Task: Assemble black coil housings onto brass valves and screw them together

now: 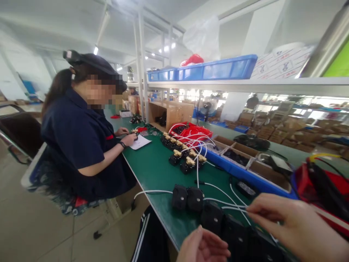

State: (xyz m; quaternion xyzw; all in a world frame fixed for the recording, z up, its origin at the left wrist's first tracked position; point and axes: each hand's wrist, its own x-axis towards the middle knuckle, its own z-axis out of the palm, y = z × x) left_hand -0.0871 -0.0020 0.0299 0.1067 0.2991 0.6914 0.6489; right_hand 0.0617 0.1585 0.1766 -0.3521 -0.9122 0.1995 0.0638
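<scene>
A row of black box-shaped units (180,197) with white cables lies along the near edge of the green table. My right hand (297,223) is over the right part of this row, thumb and fingers closed on a white cable (231,207). At the bottom of the view, beside the row, my left hand (204,247) is half cut off by the frame; its fingers are loosely bent and apart from the thumb, with nothing visible in them. Farther up the table stand several black units with brass-coloured fittings (190,161) and white cables.
A blue tray (231,168) of divided cardboard compartments runs along the right side. Behind the brass-fitted units lie red bags (195,133) and a cardboard box (174,112). On the left a co-worker (81,142) sits handling small parts over white paper (140,142). A shelf (272,84) spans overhead.
</scene>
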